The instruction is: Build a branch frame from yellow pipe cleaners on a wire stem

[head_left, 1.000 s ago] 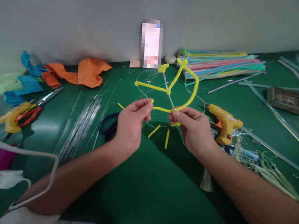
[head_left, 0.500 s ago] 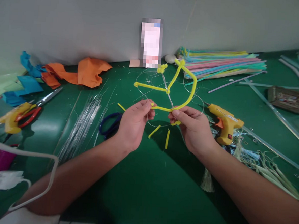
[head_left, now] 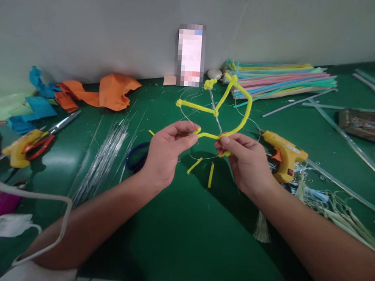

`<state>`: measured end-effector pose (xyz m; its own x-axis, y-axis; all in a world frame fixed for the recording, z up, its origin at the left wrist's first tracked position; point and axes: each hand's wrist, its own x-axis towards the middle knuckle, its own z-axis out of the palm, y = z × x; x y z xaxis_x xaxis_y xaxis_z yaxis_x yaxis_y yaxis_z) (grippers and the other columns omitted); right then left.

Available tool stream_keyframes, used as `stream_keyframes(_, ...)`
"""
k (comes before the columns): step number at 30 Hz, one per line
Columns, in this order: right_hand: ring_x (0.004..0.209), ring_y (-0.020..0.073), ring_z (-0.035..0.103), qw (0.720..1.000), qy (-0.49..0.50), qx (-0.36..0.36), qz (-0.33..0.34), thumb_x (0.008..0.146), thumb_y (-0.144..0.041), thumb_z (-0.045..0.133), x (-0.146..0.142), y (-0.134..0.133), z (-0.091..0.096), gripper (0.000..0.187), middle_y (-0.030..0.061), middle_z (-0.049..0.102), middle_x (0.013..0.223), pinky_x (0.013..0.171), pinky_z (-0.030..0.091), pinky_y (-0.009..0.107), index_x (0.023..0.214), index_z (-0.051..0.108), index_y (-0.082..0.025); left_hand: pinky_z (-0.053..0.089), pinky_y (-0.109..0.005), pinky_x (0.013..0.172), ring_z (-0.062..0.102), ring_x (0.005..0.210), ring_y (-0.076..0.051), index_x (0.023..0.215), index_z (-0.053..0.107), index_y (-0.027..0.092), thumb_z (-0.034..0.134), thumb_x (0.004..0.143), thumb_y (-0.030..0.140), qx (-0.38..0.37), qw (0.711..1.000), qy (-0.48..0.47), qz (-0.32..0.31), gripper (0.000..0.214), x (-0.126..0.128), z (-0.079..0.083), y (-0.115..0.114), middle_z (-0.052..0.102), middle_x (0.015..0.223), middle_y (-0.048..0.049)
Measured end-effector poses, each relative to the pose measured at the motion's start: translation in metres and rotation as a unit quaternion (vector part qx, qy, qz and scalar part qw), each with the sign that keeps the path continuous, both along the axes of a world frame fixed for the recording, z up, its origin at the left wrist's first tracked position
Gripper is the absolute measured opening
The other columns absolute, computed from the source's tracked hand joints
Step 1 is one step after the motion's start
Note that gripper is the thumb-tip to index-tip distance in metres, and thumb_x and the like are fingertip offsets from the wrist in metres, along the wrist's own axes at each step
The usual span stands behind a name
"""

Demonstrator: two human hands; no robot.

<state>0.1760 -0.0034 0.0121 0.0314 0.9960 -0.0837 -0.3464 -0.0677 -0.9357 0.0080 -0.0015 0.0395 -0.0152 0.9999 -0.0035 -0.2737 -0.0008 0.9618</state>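
Observation:
Between my hands is a yellow pipe cleaner [head_left: 248, 110], bent into a curved, branching shape on a thin wire frame. My left hand [head_left: 171, 150] pinches its lower left end between thumb and fingertips. With thumb and fingers closed, my right hand [head_left: 245, 159] grips the lower middle, where the silvery wire stem [head_left: 213, 100] meets the yellow strand. A yellow knot [head_left: 210, 84] tops that stem. Thin wire loops around the shape. Below, on the green table, lie two short yellow pipe cleaner pieces [head_left: 211, 175]. Dark blue scissor handles [head_left: 136, 157] are partly hidden behind my left hand.
A yellow glue gun [head_left: 285, 153] lies to the right, beside tassels [head_left: 261, 227]. Coloured pipe cleaners [head_left: 283, 82] are bundled at the back. On the left are silver wires [head_left: 103, 161], orange-handled scissors [head_left: 41, 146], another glue gun [head_left: 18, 149] and orange paper [head_left: 117, 91]. A phone [head_left: 190, 56] leans on the wall.
My left fingers have shifted on the pipe cleaner's end, which now shows bent upward at the fingertips. My right hand keeps its grip. The whole view has moved slightly.

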Motion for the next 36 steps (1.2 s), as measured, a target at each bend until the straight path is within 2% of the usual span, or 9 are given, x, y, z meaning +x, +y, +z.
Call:
stream_keyframes(5, 0.064, 0.0110, 0.060, 1.000, -0.001, 0.005, 0.003, 0.075, -0.026, 0.079, 0.000, 0.000, -0.002, 0.006, -0.0009, 0.071, 0.068, 0.068, 0.048, 0.026, 0.070, 0.077, -0.024, 0.037, -0.021, 0.055, 0.047, 0.062, -0.007, 0.075, 0.072, 0.021, 0.072, 0.071, 0.013, 0.019, 0.998, 0.061, 0.009, 0.009, -0.003, 0.006, 0.000, 0.067, 0.086, 0.0008)
stream_keyframes(8, 0.065, 0.0121, 0.060, 1.000, -0.010, 0.003, 0.003, 0.075, -0.027, 0.079, 0.000, 0.000, -0.003, 0.005, -0.0009, 0.070, 0.069, 0.069, 0.049, 0.028, 0.071, 0.076, -0.025, 0.027, -0.022, 0.045, 0.039, 0.049, -0.005, 0.076, 0.069, 0.020, 0.070, 0.073, 0.014, -0.017, 0.998, 0.061, -0.010, 0.006, -0.003, 0.011, 0.000, 0.058, 0.068, 0.0026)
stream_keyframes(11, 0.065, 0.0125, 0.060, 1.000, -0.015, 0.003, 0.007, 0.075, -0.028, 0.079, 0.000, 0.000, -0.002, 0.006, -0.0011, 0.070, 0.069, 0.069, 0.049, 0.028, 0.070, 0.076, -0.025, 0.022, -0.022, 0.040, 0.038, 0.041, -0.004, 0.075, 0.065, 0.020, 0.066, 0.075, 0.015, -0.053, 0.998, 0.037, -0.027, 0.005, -0.003, 0.016, 0.001, 0.054, 0.064, 0.0034)
stream_keyframes(16, 0.067, 0.0122, 0.062, 1.000, -0.011, 0.003, 0.007, 0.074, -0.027, 0.080, 0.000, -0.001, -0.002, 0.006, -0.0014, 0.071, 0.069, 0.071, 0.049, 0.028, 0.070, 0.076, -0.026, 0.034, -0.021, 0.045, 0.047, 0.047, -0.007, 0.072, 0.063, 0.018, 0.067, 0.070, 0.012, -0.052, 0.997, 0.043, -0.037, 0.007, -0.004, 0.023, 0.003, 0.053, 0.058, 0.0035)
stream_keyframes(19, 0.068, 0.0129, 0.063, 1.000, -0.014, 0.006, 0.007, 0.073, -0.027, 0.081, -0.001, -0.001, -0.003, 0.006, -0.0014, 0.071, 0.069, 0.072, 0.050, 0.028, 0.070, 0.076, -0.026, 0.040, -0.022, 0.051, 0.050, 0.053, -0.008, 0.070, 0.062, 0.017, 0.072, 0.070, 0.018, -0.044, 0.996, 0.064, -0.039, 0.010, -0.004, 0.023, 0.003, 0.055, 0.060, 0.0028)
stream_keyframes(22, 0.068, 0.0128, 0.064, 1.000, -0.013, 0.013, 0.010, 0.073, -0.027, 0.082, -0.001, -0.002, -0.004, 0.006, -0.0016, 0.072, 0.069, 0.073, 0.050, 0.028, 0.071, 0.076, -0.026, 0.040, -0.021, 0.051, 0.049, 0.051, -0.007, 0.069, 0.060, 0.018, 0.075, 0.072, 0.024, -0.047, 0.995, 0.082, -0.034, 0.017, -0.004, 0.021, 0.003, 0.054, 0.056, 0.0039)
stream_keyframes(26, 0.069, 0.0116, 0.065, 1.000, -0.007, 0.015, 0.016, 0.074, -0.027, 0.082, -0.002, -0.002, -0.004, 0.006, -0.0018, 0.072, 0.070, 0.073, 0.051, 0.026, 0.070, 0.076, -0.025, 0.039, -0.021, 0.051, 0.048, 0.049, -0.007, 0.070, 0.060, 0.018, 0.074, 0.073, 0.022, -0.053, 0.995, 0.077, -0.027, 0.015, -0.004, 0.019, 0.003, 0.054, 0.053, 0.0044)
stream_keyframes(33, 0.069, 0.0129, 0.065, 1.000, -0.010, 0.010, 0.022, 0.074, -0.026, 0.081, -0.002, -0.003, -0.003, 0.005, -0.0016, 0.072, 0.070, 0.075, 0.052, 0.028, 0.072, 0.076, -0.026, 0.040, -0.021, 0.051, 0.048, 0.050, -0.006, 0.064, 0.060, 0.017, 0.078, 0.072, 0.028, -0.025, 0.997, 0.068, -0.008, 0.022, -0.005, 0.014, 0.006, 0.054, 0.058, 0.0040)
stream_keyframes(36, 0.069, 0.0134, 0.066, 1.000, -0.015, 0.011, 0.021, 0.074, -0.027, 0.081, -0.001, -0.003, -0.003, 0.006, -0.0016, 0.072, 0.070, 0.075, 0.052, 0.029, 0.072, 0.076, -0.026, 0.039, -0.021, 0.051, 0.047, 0.049, -0.007, 0.067, 0.062, 0.018, 0.077, 0.072, 0.024, -0.030, 0.997, 0.077, -0.005, 0.016, -0.005, 0.015, 0.006, 0.054, 0.054, 0.0043)
